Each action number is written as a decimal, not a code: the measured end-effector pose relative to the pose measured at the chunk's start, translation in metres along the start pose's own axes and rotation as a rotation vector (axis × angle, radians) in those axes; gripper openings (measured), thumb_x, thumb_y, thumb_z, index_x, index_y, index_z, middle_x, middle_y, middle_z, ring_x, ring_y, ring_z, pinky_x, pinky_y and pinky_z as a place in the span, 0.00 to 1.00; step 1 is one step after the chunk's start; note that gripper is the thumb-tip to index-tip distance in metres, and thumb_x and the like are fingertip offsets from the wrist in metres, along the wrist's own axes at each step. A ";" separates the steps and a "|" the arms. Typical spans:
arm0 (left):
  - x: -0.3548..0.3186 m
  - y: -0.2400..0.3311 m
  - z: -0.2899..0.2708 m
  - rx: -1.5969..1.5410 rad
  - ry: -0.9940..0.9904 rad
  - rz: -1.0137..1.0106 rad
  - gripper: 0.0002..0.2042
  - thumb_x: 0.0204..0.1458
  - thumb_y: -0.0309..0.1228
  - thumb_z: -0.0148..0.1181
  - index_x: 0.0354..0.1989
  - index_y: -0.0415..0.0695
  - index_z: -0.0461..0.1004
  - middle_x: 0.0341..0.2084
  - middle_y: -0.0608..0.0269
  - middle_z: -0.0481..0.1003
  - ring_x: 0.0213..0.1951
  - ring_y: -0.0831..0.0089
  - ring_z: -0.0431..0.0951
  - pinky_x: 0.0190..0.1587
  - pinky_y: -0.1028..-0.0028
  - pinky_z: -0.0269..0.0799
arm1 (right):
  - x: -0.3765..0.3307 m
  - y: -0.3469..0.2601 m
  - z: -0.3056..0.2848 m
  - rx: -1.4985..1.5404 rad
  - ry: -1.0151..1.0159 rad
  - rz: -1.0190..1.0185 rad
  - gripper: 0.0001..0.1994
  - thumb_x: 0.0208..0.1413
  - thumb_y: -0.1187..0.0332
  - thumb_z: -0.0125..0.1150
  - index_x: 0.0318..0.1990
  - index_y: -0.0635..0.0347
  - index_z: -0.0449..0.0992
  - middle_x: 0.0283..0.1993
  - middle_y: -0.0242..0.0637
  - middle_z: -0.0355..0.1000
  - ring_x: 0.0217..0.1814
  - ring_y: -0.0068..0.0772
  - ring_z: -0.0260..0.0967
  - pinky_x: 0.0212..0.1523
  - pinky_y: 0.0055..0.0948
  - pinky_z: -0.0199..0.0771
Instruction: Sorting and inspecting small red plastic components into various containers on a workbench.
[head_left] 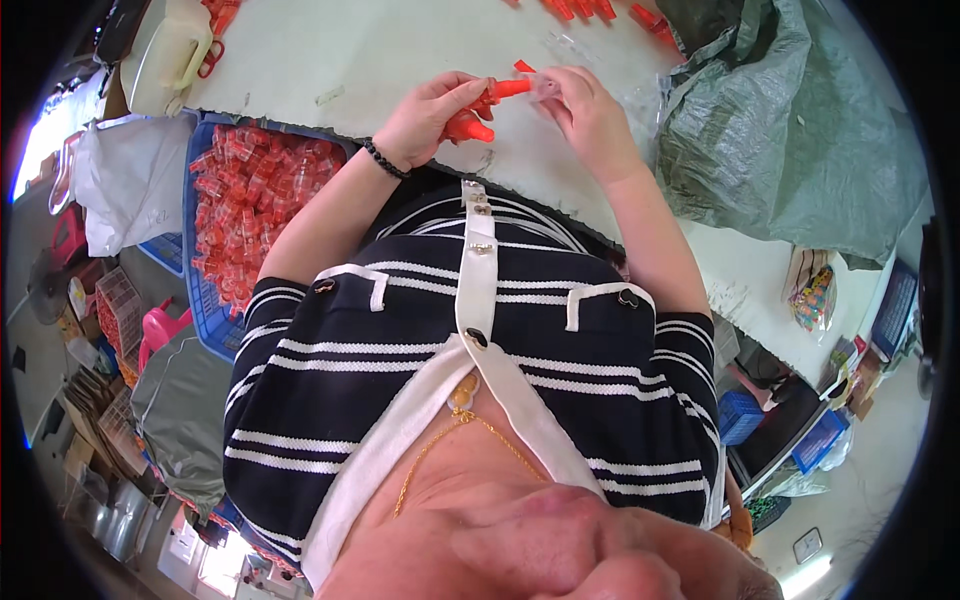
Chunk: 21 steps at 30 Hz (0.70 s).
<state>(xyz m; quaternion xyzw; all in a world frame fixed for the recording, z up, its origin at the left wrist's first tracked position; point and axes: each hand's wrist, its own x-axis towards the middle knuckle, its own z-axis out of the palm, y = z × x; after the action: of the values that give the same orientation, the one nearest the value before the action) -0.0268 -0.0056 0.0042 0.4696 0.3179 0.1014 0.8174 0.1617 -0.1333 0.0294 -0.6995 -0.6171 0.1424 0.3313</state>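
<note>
My left hand (432,118) is closed around red plastic pieces above the near edge of the table. One red tapered piece (512,87) points right from its fingertips, and another red piece (470,128) sticks out below the fingers. Facing it, my right hand (590,115) pinches a small clear plastic cap (545,88) that meets the end of the tapered piece. Whether the cap is fully seated on it I cannot tell. A further bit of red shows just above the cap.
At my left a blue crate (205,305) holds a heap of red pieces with clear covers. A cream jug (165,60) and red-handled scissors (211,58) are at the table's far left. Grey-green sheeting (780,140) covers the table's right; more red pieces (580,8) lie at the back.
</note>
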 end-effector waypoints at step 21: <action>-0.018 0.001 0.038 0.460 0.059 0.139 0.15 0.58 0.38 0.53 0.44 0.38 0.68 0.27 0.61 0.74 0.26 0.75 0.75 0.28 0.79 0.71 | -0.027 -0.007 0.024 0.865 0.034 0.327 0.12 0.54 0.70 0.61 0.45 0.64 0.73 0.39 0.33 0.73 0.38 0.26 0.73 0.41 0.25 0.74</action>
<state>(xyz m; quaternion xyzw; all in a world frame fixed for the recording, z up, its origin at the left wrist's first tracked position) -0.0170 -0.0398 0.0266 0.6610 0.3234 0.0961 0.6703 0.1364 -0.1521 0.0103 -0.5875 -0.3769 0.4257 0.5758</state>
